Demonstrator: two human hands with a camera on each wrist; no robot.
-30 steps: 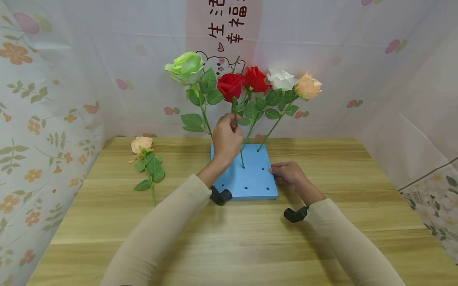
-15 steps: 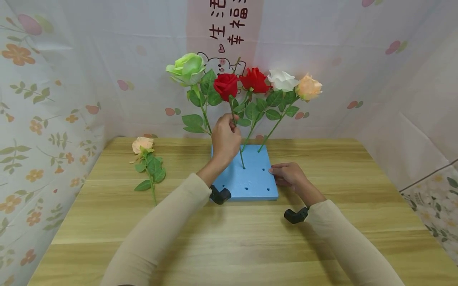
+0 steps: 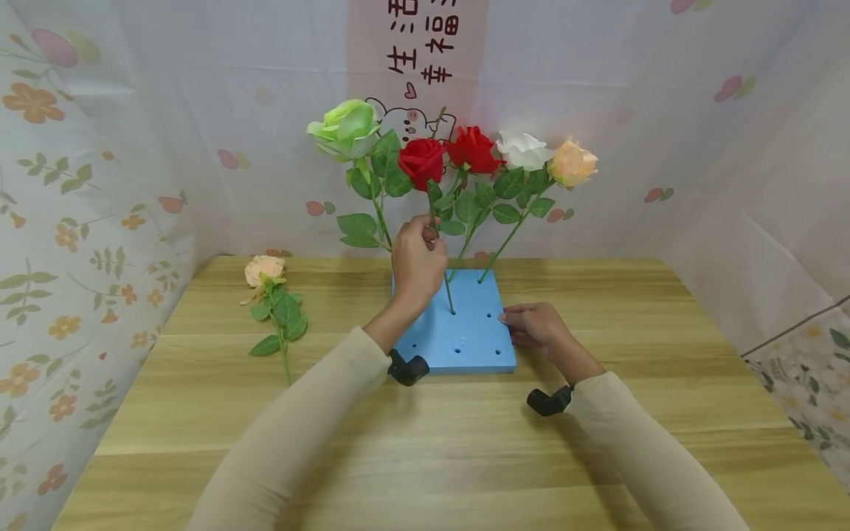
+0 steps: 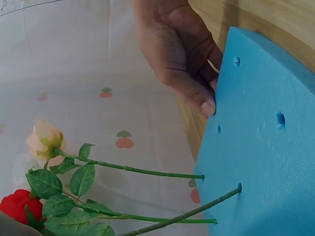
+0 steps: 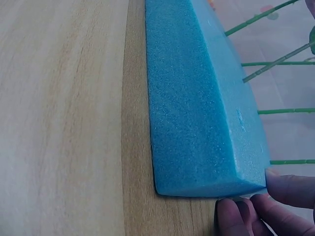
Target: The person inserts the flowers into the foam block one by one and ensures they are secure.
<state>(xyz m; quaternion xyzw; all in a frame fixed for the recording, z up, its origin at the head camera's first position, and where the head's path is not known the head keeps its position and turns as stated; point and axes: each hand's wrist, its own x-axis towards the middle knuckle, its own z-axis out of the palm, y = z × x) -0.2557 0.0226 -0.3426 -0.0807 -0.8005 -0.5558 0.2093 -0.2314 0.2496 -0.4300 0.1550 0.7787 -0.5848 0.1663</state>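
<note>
My left hand (image 3: 420, 265) grips the stem of a red rose (image 3: 421, 164) just under its leaves. The foot of that stem stands in a hole in the blue foam board (image 3: 473, 335). At the board's right edge is my right hand (image 3: 539, 324), its thumb on the top face and its fingers curled against the side in the right wrist view. Toward the board's back stand a green rose (image 3: 345, 131), a second red rose (image 3: 474, 150), a white rose (image 3: 523, 150) and a peach rose (image 3: 573, 161). My left hand hides the green rose's stem foot.
Another peach rose (image 3: 264, 271) lies on the wooden table (image 3: 425, 442), left of the board. Several holes show along the board's front and right. Behind the table hangs a printed cloth (image 3: 265, 88). Each wrist carries a small black camera.
The held red rose's head has shifted slightly left, and my left hand has moved slightly left and down along with it. My right hand stays at the board's edge.
</note>
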